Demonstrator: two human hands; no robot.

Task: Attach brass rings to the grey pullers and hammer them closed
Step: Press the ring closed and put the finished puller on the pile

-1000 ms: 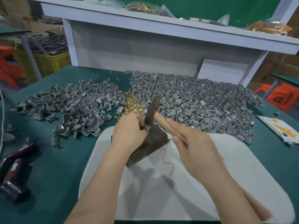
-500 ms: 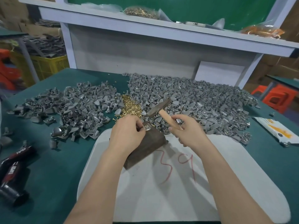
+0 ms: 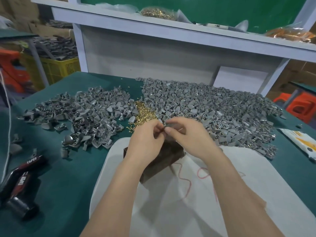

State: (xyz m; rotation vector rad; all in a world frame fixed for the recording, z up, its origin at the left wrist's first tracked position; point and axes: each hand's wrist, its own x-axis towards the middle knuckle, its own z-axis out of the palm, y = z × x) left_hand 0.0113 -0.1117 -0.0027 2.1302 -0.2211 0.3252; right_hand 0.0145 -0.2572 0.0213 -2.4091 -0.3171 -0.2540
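Holds left hand and right hand together, with fingertips almost meeting, just above a dark brown block set on a pale white board with rounded corners. Pinches a small grey wedge-shaped puller between the curled fingers of both hands. Cannot tell whether a ring already sits on it: too small, too blurred. Works just in front of a small heap of loose brass rings, wedged between two wide piles of grey pullers, a left pile and a bigger right pile, all on a dark green table cover. Shows no hammer anywhere in view.

Looks like the fitting step, with the hammering shut not yet done for this piece.

Risks letting the ring slip from a loose pinch, with little hope of finding it again among the brass heap and pullers below. Risks seating the ring only half through the puller's eye, leaving a crooked or gaping joint after the blow. Risks mixing done with undone pieces through a careless drop, given such similar piles so near each other. Risks a struck fingertip at the block through holding the piece too close to the strike point.
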